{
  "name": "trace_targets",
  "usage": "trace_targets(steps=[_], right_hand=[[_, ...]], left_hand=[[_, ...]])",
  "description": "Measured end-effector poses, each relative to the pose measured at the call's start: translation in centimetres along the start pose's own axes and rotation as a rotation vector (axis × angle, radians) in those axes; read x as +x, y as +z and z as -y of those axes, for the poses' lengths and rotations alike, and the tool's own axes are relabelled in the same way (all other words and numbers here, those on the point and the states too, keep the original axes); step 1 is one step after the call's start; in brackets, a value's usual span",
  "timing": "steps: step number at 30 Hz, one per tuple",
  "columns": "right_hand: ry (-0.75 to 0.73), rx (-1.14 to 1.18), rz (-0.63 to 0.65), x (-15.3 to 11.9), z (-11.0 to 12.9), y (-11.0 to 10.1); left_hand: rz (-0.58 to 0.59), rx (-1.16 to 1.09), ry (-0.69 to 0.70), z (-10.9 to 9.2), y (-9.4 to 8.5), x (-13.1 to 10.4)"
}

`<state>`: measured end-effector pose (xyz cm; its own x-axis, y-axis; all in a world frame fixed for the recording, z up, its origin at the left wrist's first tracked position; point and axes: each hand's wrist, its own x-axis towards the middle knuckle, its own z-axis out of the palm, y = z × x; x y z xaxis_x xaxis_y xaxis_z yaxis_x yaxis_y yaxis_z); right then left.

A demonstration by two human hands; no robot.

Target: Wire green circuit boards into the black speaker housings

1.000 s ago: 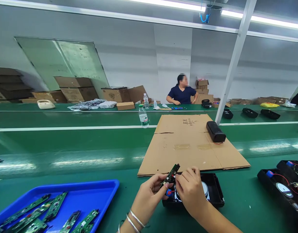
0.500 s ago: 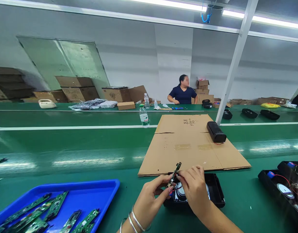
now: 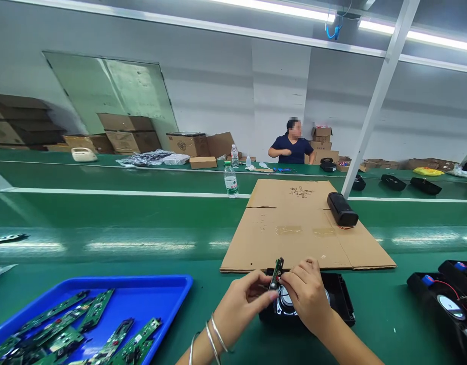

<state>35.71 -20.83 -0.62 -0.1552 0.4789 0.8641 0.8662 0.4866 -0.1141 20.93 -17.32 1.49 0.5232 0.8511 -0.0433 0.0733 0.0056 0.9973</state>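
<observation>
My left hand [image 3: 243,299] holds a narrow green circuit board [image 3: 276,274] upright between thumb and fingers. Against the board's right edge, my right hand [image 3: 307,294] is closed in a pinch on a thin wire, mostly hidden by the fingertips. Below both hands lies an open black speaker housing [image 3: 342,299] on the green bench. A round silver-rimmed speaker [image 3: 284,301] sits inside it, partly covered by my right hand. At the lower left, a blue tray [image 3: 142,282] carries several similar green boards [image 3: 99,309].
A flat cardboard sheet [image 3: 252,248] lies beyond the housing, with a black speaker case [image 3: 343,209] on it. More open housings [image 3: 423,294] with wires stand at the right. A water bottle [image 3: 231,181] is farther back. A co-worker [image 3: 292,147] is behind the far bench.
The view has shifted slightly, so the scene sits a little to the right. The board in my left hand is more upright; both hands stay closed at it. The co-worker's arm has lifted.
</observation>
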Motion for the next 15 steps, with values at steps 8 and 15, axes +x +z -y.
trace_targets(steps=[8,15], right_hand=[[0.217,0.130,0.498,-0.3,-3.0,-3.7],[0.246,0.066,1.073,-3.6,-6.4,-6.7]], left_hand=[[0.215,-0.253,-0.261,1.3,-0.3,0.6],[0.345,-0.191,-0.249,4.0,3.3,0.6]])
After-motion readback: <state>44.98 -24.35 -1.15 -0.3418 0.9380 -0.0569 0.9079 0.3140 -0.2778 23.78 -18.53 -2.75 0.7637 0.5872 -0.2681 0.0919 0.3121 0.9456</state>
